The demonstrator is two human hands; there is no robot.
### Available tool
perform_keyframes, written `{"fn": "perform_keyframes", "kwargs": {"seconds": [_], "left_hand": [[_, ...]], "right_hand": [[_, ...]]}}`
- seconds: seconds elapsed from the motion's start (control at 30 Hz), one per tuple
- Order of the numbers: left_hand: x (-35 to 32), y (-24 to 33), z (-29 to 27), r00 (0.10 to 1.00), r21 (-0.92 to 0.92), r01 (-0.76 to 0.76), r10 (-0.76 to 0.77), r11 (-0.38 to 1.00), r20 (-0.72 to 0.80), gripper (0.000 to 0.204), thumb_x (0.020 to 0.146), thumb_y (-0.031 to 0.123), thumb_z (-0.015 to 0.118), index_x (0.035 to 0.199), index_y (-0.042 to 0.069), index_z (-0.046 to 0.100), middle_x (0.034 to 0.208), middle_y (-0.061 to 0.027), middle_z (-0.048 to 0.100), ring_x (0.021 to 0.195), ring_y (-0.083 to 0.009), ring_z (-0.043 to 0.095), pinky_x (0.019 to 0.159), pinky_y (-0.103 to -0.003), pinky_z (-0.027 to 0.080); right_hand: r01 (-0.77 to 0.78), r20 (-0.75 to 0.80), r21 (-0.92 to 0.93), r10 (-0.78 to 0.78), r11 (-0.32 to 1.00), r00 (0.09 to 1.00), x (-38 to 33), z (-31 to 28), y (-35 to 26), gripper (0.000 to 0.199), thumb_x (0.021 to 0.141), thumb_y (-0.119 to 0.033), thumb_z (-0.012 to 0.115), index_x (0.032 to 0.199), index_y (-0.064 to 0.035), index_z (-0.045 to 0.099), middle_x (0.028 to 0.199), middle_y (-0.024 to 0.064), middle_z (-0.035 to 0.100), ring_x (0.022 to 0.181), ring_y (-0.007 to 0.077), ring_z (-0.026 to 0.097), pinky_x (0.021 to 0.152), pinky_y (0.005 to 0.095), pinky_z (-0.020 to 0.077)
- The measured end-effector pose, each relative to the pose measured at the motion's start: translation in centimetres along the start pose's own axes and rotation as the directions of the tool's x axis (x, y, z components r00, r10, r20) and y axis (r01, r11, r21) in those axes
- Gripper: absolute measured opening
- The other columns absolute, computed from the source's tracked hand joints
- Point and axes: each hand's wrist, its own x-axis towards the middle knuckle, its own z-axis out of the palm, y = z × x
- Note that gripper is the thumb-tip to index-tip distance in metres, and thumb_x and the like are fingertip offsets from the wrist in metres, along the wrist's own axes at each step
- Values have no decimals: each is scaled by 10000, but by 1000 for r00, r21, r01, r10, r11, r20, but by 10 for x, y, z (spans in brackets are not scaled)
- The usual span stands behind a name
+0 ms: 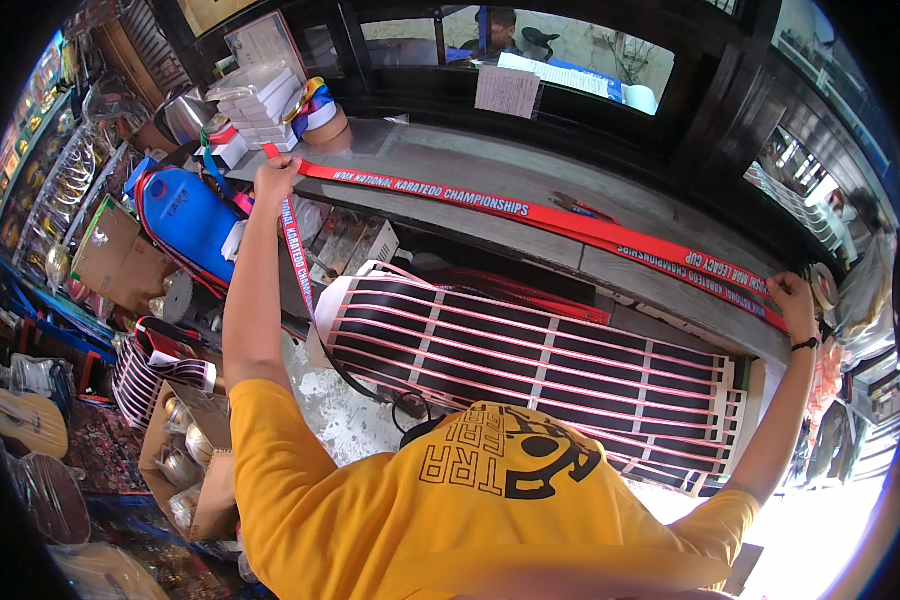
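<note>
A long red ribbon with white printing is stretched between my two hands above the grey counter. My left hand is closed on its far-left end, beside the stacked white boxes. From that hand a length of the ribbon hangs down towards the lower bench. At the right end my right hand, with a dark band at the wrist, grips the ribbon, which runs there in two layers. Below lies a dark sheet crossed by several pale pink-edged strips.
White boxes and a pot with coloured ribbons stand at the counter's left end. A blue container is below them. An open carton holds wrapped round items at lower left. Behind the window opening sits another person.
</note>
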Motion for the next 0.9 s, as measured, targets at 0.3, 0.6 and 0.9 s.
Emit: {"fn": "perform_keyframes", "kwargs": {"seconds": [0.3, 0.6, 0.9], "left_hand": [[25, -6, 7, 996, 233, -10, 29, 972, -79, 263, 842, 267, 759, 1001, 57, 760, 851, -70, 739, 755, -120, 643, 730, -287, 497], [46, -29, 5, 981, 387, -189, 193, 902, 30, 214, 801, 274, 764, 932, 105, 777, 852, -93, 745, 793, -194, 703, 766, -330, 522], [23, -9, 11, 943, 540, -296, 333, 788, 30, 209, 783, 258, 754, 915, 97, 770, 884, -136, 732, 835, -278, 712, 771, -369, 534]], "right_hand": [[0, -72, -6, -1, 1000, 997, 4, -1, -2, 259, 882, -225, 695, 866, 32, 658, 704, 3, 587, 662, 79, 507, 609, 265, 405], [-20, -37, 34, 21, 999, 999, -10, -2, 4, 261, 866, -223, 703, 869, 35, 665, 696, -3, 577, 656, 79, 498, 600, 267, 398], [-114, -6, -76, 114, 991, 994, -18, 10, 16, 247, 797, -213, 758, 841, 17, 681, 647, 10, 556, 630, 84, 494, 581, 271, 392]]}}
